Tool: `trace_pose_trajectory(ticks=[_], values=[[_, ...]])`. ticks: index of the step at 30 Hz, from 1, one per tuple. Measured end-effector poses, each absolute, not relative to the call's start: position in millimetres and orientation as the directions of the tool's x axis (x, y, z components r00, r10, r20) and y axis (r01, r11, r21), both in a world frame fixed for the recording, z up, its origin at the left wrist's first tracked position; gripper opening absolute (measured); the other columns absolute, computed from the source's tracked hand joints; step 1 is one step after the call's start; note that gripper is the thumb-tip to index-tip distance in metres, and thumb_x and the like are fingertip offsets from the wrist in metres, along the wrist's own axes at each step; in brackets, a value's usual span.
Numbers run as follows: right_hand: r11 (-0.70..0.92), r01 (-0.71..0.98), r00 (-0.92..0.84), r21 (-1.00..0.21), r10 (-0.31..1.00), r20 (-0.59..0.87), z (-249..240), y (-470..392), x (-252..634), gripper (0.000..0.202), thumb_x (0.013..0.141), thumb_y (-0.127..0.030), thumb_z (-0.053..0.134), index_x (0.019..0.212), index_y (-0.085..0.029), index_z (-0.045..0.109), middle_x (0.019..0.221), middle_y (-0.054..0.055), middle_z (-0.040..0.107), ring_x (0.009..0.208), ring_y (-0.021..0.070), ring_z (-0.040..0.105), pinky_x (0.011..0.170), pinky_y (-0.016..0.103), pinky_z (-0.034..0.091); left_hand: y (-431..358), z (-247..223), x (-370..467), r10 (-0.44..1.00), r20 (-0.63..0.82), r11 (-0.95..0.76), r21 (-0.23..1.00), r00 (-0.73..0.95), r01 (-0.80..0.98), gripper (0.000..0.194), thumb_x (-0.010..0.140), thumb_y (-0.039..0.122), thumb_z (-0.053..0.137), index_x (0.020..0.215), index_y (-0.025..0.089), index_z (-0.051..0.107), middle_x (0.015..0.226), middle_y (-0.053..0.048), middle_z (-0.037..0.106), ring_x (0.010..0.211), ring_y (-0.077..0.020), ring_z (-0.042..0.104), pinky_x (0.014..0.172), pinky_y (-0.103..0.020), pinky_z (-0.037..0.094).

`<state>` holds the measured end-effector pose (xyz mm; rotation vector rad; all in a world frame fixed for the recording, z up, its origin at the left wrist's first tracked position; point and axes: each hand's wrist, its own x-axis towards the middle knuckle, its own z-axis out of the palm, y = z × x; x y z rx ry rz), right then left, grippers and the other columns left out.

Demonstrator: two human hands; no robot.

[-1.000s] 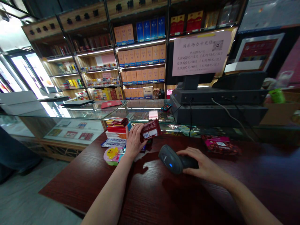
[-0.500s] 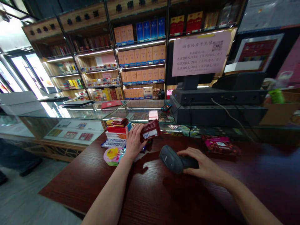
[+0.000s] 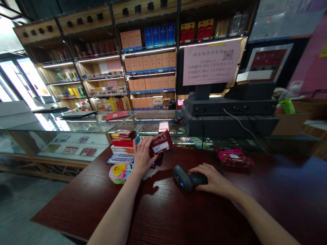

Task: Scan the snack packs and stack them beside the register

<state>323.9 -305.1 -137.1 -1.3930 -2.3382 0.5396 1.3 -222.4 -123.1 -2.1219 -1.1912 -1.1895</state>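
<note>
My left hand (image 3: 143, 154) grips a dark red snack packet (image 3: 161, 143), its white barcode label facing me, above the wooden counter. In my right hand (image 3: 208, 178) is a black barcode scanner (image 3: 184, 177), held low over the counter with a blue light glowing on its side. The scanner's head points left, apart from the packet. Left of my left hand lie a stack of red, yellow and white packets (image 3: 122, 142), blue-and-white wrapped packs (image 3: 120, 158) and a colourful package with a yellow duck (image 3: 119, 170).
A magenta snack bag (image 3: 233, 157) lies on the dark wooden counter (image 3: 163, 214), right of the scanner. Behind stand a glass display case (image 3: 143, 117), a black register terminal (image 3: 230, 124) with cables, and a pink paper sign (image 3: 211, 63). Shelves of boxes (image 3: 150, 64) line the wall.
A blue light now shows on the scanner, which has shifted slightly left with my right hand. The view has turned a little. My left hand still holds the packet.
</note>
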Motion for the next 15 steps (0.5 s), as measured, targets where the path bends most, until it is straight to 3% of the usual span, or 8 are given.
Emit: trace_pose_trajectory(ticks=[8,12,15], values=[[0.414,0.705,-0.418,-0.575,0.899,0.135,-136,-305,331,0.059,0.071,-0.046,0.081,0.126,-0.033,0.064,0.119,0.005,0.069,0.119,0.0306,0.058,0.118,0.059,0.018,-228,-118,6,0.439,0.848,-0.581,0.017,0.295,0.814,0.080,0.082,0.031,0.072,0.150,0.023,0.030,0.143,-0.014,0.053,0.138,-0.0298,0.045,0.124,-0.058,0.009],[0.350,0.549,-0.299,-0.759,0.930,0.212,-131,-303,330,0.044,0.091,-0.052,0.057,0.128,-0.029,0.062,0.120,0.007,0.070,0.115,0.0277,0.062,0.107,0.048,0.040,-232,-115,12,0.418,0.845,-0.617,-0.006,0.334,0.787,0.081,0.082,0.030,0.073,0.150,0.023,0.030,0.144,-0.014,0.053,0.138,-0.0304,0.045,0.123,-0.060,0.009],[0.312,0.442,-0.145,-0.841,0.950,0.276,-129,-295,322,0.041,0.092,-0.049,0.055,0.124,-0.024,0.063,0.115,0.008,0.073,0.111,0.0263,0.066,0.102,0.043,0.046,-235,-113,19,0.403,0.836,-0.647,-0.027,0.371,0.762,0.082,0.081,0.029,0.073,0.150,0.023,0.030,0.143,-0.014,0.054,0.138,-0.0302,0.045,0.124,-0.060,0.009]])
